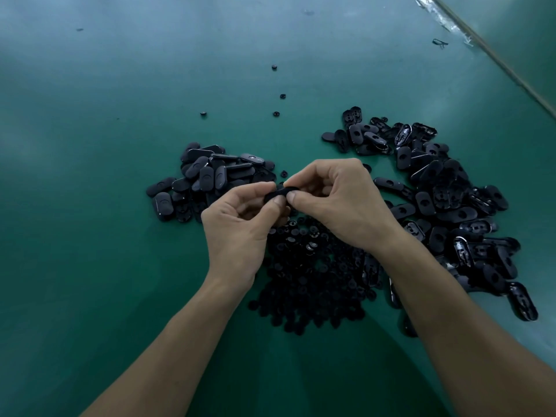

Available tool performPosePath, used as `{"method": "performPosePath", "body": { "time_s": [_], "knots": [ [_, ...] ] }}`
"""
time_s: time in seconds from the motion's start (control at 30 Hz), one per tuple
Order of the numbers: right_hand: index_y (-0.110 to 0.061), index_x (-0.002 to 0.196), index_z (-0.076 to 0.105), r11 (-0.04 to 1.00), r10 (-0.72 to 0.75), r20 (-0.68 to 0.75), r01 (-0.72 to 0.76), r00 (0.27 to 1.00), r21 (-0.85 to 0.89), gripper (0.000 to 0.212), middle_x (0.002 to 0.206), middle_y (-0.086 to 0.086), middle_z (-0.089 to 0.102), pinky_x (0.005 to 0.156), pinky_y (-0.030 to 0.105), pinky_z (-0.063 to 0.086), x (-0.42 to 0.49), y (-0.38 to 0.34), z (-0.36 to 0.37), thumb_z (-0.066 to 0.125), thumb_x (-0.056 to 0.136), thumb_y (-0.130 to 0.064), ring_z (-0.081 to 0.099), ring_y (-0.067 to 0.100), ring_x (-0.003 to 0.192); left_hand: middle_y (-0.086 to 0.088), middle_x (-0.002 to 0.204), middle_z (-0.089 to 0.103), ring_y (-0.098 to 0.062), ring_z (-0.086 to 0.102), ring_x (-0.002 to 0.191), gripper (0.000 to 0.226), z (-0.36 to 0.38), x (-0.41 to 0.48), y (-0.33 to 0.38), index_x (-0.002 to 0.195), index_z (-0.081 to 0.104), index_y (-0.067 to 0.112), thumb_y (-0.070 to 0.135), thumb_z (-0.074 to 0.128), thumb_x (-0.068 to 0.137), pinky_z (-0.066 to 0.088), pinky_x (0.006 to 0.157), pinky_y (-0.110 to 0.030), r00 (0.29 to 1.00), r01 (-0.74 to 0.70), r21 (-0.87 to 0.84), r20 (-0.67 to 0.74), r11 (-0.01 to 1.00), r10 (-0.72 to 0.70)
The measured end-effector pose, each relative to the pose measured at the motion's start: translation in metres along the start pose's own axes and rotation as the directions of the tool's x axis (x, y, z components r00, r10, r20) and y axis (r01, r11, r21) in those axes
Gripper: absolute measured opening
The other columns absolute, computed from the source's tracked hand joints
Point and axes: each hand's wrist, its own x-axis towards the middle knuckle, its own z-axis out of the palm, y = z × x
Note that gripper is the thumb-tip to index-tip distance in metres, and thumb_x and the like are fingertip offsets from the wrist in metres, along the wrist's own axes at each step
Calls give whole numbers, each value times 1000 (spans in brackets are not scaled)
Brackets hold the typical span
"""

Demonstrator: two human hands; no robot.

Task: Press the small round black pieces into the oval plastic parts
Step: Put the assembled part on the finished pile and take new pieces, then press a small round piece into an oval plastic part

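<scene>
we hold one black oval plastic part [279, 191] over the green counter [90, 236]; fingers [275, 202] of our left hand [237, 224] and right hand [340, 200] pinch its two ends.

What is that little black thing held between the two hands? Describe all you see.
The oval part is small, black and matte, plastic by its look, mostly hidden. It is held above the heap of round pieces. The left hand and right hand pinch it from either side, thumbs on its near edge. Whether a round piece sits in it is unclear.
</scene>
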Motion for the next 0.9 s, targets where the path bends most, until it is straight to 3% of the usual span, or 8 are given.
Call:
{"method": "performPosePath", "body": {
  "time_s": [0.1,0.23,0.33,0.47,0.6,0.67,0.77,0.9],
  "knots": [
    [-18,92,77,1000,17,13,-18,1000,6,8,80,-3,75,79,36,61,1,-1,1,76,86,-14,72,12,77,0,74,74,-12,71,68,21,-1,0,0,95,72,16,-3,74,87,56,66,-21,999,-25,21,20,999,24],
    [-25,109,73,988,9,-55,-17,998,-153,19,92,-13,71,78,16,51,6,2,1,67,94,-34,65,1,83,3,78,73,-10,70,72,18,0,0,-1,98,72,15,-1,69,91,56,68,-20,998,-59,20,-7,998,59],
    [-23,139,55,879,68,-130,-121,989,-460,43,127,1,55,103,31,42,12,11,-4,57,99,-40,51,16,116,7,81,72,-11,68,77,18,0,2,-1,104,70,13,-1,64,95,57,70,-23,997,-54,-11,-54,999,53],
    [-19,147,43,658,164,-196,-256,967,-709,53,140,11,39,106,43,34,14,22,-12,54,99,-39,36,32,129,8,95,71,-8,66,90,27,0,4,-1,121,62,12,0,62,97,59,79,-27,994,-15,-65,-113,998,7],
    [-11,134,55,642,204,-188,-276,961,-715,41,134,13,44,102,42,39,14,28,-12,52,101,-35,41,33,123,-9,134,57,-6,62,116,65,0,4,-1,145,43,14,12,70,86,53,99,-31,983,28,-72,-182,997,-40],
    [-10,130,60,670,165,-202,-261,965,-695,34,131,13,47,102,40,41,14,30,-12,52,102,-28,44,31,121,-8,147,47,-3,59,122,73,0,5,-1,150,35,16,11,71,88,51,98,-23,979,15,-40,-203,999,-23],
    [-12,134,59,693,128,-235,-256,964,-674,35,132,12,48,102,38,43,15,30,-12,54,101,-25,48,29,120,-5,152,38,0,55,126,75,0,6,-2,154,27,14,3,69,93,50,92,-13,972,-2,-33,-234,999,-6],
    [-10,136,54,642,153,-274,-307,949,-703,41,135,16,43,103,40,39,17,34,-12,52,102,-33,43,33,122,3,158,25,5,53,126,83,0,6,-2,158,18,16,0,67,94,49,92,-12,970,5,-24,-242,1000,-11]
  ]
}}
